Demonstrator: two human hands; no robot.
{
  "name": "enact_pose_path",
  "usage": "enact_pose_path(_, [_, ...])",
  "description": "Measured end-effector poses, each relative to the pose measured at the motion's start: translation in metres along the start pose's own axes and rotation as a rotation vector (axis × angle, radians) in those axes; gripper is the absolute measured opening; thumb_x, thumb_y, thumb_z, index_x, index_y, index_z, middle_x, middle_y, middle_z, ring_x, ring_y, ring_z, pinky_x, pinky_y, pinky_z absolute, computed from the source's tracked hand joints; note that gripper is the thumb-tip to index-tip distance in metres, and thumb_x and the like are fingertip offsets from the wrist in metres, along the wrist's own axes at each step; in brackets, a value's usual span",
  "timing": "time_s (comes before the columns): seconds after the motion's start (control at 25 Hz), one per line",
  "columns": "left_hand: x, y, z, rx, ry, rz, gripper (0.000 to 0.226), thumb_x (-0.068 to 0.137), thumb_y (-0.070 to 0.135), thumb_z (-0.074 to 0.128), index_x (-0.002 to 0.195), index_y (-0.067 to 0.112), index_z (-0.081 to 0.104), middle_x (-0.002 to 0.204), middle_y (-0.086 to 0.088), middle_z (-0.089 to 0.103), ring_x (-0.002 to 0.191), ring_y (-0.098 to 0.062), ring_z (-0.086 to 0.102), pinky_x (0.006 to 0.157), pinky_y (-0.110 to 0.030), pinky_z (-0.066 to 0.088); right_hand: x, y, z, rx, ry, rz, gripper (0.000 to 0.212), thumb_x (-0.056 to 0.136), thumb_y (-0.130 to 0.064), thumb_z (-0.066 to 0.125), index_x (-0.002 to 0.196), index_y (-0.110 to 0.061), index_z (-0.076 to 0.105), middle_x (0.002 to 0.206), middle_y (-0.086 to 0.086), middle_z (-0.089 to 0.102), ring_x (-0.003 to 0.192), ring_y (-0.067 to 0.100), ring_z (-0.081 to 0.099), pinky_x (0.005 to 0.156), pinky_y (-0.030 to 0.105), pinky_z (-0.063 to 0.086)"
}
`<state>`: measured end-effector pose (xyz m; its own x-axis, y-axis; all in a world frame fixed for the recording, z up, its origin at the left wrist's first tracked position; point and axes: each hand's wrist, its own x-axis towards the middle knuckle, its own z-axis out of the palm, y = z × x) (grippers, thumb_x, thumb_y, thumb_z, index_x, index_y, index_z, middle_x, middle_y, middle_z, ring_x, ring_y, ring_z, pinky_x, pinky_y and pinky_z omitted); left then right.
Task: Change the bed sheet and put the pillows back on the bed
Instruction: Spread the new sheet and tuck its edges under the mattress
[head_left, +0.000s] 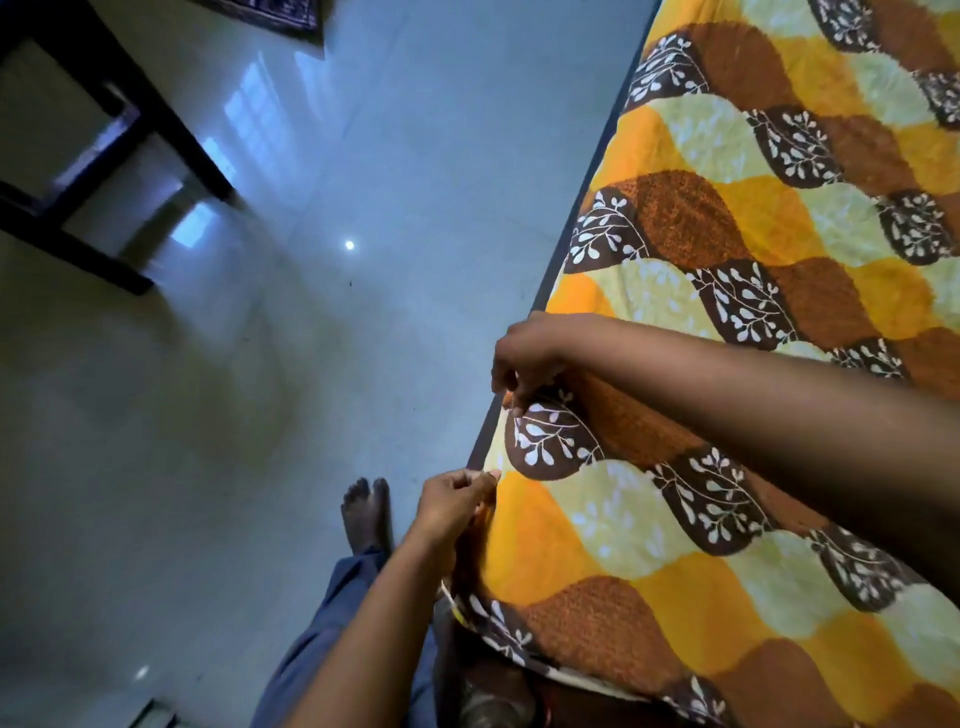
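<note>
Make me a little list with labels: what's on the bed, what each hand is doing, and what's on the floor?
bed cover: patterned sheet, orange, yellow and brown with white leaves
left hand: pinching the sheet's edge
right hand: pinching the same edge, farther along
pillows: none in view
floor: shiny tiles, a bare foot, dark furniture legs

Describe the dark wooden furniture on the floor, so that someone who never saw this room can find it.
Start from the bed sheet with its orange, yellow and brown leaf pattern, and cross the shiny pale floor away from it. The dark wooden frame stands at the far side. It alone has straight, almost black legs.
</note>
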<state>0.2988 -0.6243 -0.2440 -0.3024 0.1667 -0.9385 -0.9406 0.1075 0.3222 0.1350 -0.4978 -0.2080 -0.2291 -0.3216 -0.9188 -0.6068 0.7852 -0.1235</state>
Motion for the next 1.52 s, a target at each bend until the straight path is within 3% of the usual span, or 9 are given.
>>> enact_pose_path(0.12, [0.011,-0.008,0.003,0.042,0.107,0.003,0.030,0.089,0.042,0.057,0.071,0.017,0.058,0.062,0.001,0.057,0.064,-0.018,0.049,0.063,-0.026,0.040,0.027,-0.012,0.003,-0.013,-0.188,-0.063,0.022,0.080,-0.026,0.072,0.099,-0.016,0.073,0.097,0.001,0.070,0.088,0.016,0.059,0.060,0.021,0.042])
enact_pose_path(0.2, [0.013,-0.014,0.004,0.088,0.125,-0.013,0.039,0.085,0.056,0.053,0.076,0.018,0.054,0.074,-0.003,0.057,0.072,-0.020,0.052,0.065,-0.031,0.038,0.032,-0.018,0.003,0.002,-0.135,-0.087,0.015,0.079,-0.022,0.072,0.093,-0.016,0.074,0.088,0.000,0.068,0.086,0.018,0.061,0.064,0.024,0.047])
enact_pose_path(0.52, [0.015,-0.025,-0.011,0.083,0.132,-0.007,0.033,0.094,0.029,0.053,0.063,0.016,0.051,0.059,-0.003,0.048,0.055,-0.015,0.045,0.055,-0.024,0.036,0.031,-0.030,0.017,0.051,0.109,-0.016,0.018,0.072,-0.019,0.075,0.089,-0.025,0.074,0.100,-0.002,0.068,0.074,0.016,0.052,0.048,0.018,0.030])
enact_pose_path(0.64, [0.007,-0.007,-0.017,0.032,0.008,-0.018,0.026,0.095,0.027,0.051,0.074,0.012,0.051,0.061,-0.004,0.047,0.046,-0.008,0.044,0.038,-0.014,0.033,0.017,-0.018,0.015,0.086,0.214,-0.021,0.019,0.075,-0.029,0.073,0.094,-0.028,0.072,0.104,-0.005,0.067,0.087,0.016,0.058,0.059,0.022,0.035])
enact_pose_path(0.8, [0.028,0.027,-0.006,0.177,0.125,0.261,0.037,0.096,0.040,0.040,0.115,0.012,0.055,0.121,-0.004,0.059,0.107,-0.019,0.054,0.087,-0.027,0.042,-0.021,0.010,0.042,0.286,0.591,0.091,0.036,0.090,-0.039,0.055,0.124,-0.027,0.057,0.132,-0.005,0.054,0.127,0.015,0.043,0.100,0.031,0.030])
enact_pose_path(0.96, [0.025,0.082,0.043,-0.029,-0.159,0.429,0.049,0.100,0.043,0.024,0.141,0.023,0.039,0.141,0.010,0.043,0.128,-0.007,0.044,0.104,-0.021,0.034,-0.055,-0.003,0.118,0.589,1.151,0.399,0.048,0.092,-0.040,0.038,0.135,-0.022,0.046,0.149,0.000,0.036,0.140,0.016,0.026,0.115,0.036,0.012])
enact_pose_path(1.12, [0.030,0.103,0.062,-0.087,-0.346,0.298,0.055,0.095,0.055,0.013,0.141,0.033,0.034,0.126,0.001,0.057,0.097,-0.022,0.066,0.084,-0.028,0.053,-0.060,0.028,0.169,0.831,1.209,0.849,0.075,0.088,-0.061,0.019,0.147,-0.015,0.023,0.157,0.007,0.013,0.145,0.021,0.009,0.115,0.041,0.002])
enact_pose_path(1.24, [0.043,0.093,0.060,-0.156,-0.350,0.234,0.053,0.092,0.060,0.011,0.128,0.037,0.043,0.103,0.003,0.070,0.086,-0.016,0.070,0.067,-0.027,0.057,-0.041,0.063,0.163,0.881,1.100,1.060,0.085,0.080,-0.063,0.009,0.149,-0.013,0.014,0.157,0.010,0.007,0.146,0.026,0.006,0.117,0.047,0.002])
enact_pose_path(1.52, [0.055,0.085,0.053,-0.203,-0.346,0.167,0.056,0.091,0.063,0.020,0.128,0.032,0.050,0.115,-0.002,0.068,0.101,-0.023,0.067,0.083,-0.037,0.052,0.003,-0.006,0.105,0.617,1.147,0.931,0.067,0.092,-0.050,0.021,0.147,-0.011,0.025,0.154,0.011,0.024,0.143,0.026,0.021,0.114,0.045,0.009])
